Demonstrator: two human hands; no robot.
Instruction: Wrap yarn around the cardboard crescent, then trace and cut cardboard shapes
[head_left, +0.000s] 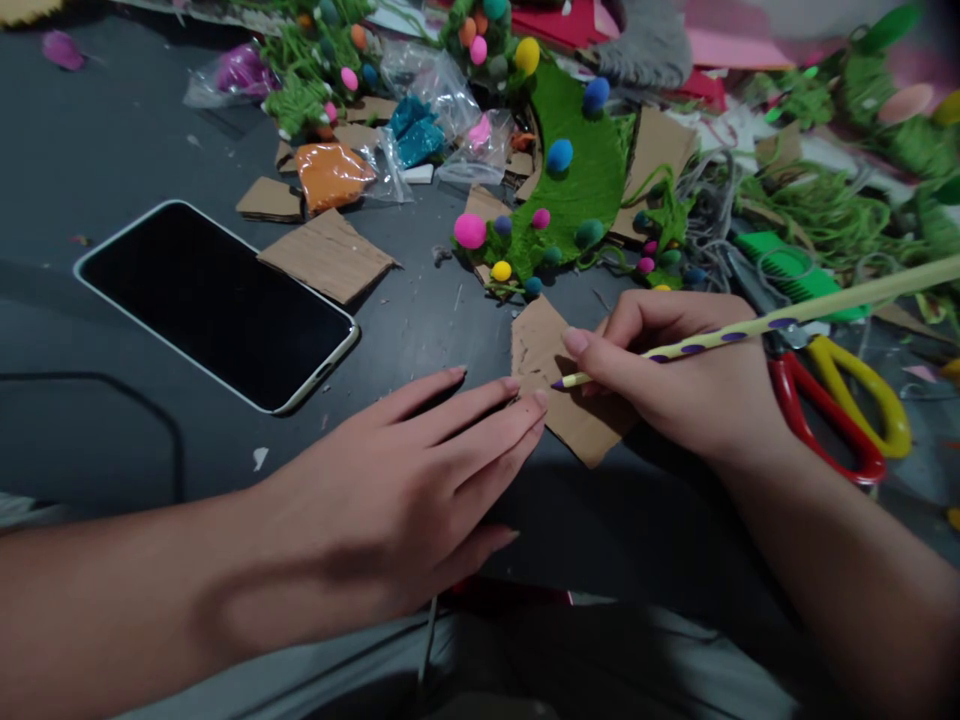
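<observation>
A small brown cardboard piece [589, 430] lies on the dark table between my hands. My left hand [420, 480] is stretched out flat, its fingertips resting on the cardboard's left edge. In my right hand [667, 370] is a pale yellow pencil [832, 302] with purple oval spots, pinched near its tip. The purple tip points down at the cardboard and appears to touch it, close to the left fingertips. Just beyond the cardboard sits a green crescent-shaped piece [577, 170] dotted with coloured balls.
A phone [217, 300] with a dark screen lies at left, against a cardboard scrap [330, 255]. Red-and-yellow-handled scissors [825, 420] lie beside my right wrist. Bagged orange clay [334, 177], green yarn [840, 200] and a green comb [802, 272] clutter the far side.
</observation>
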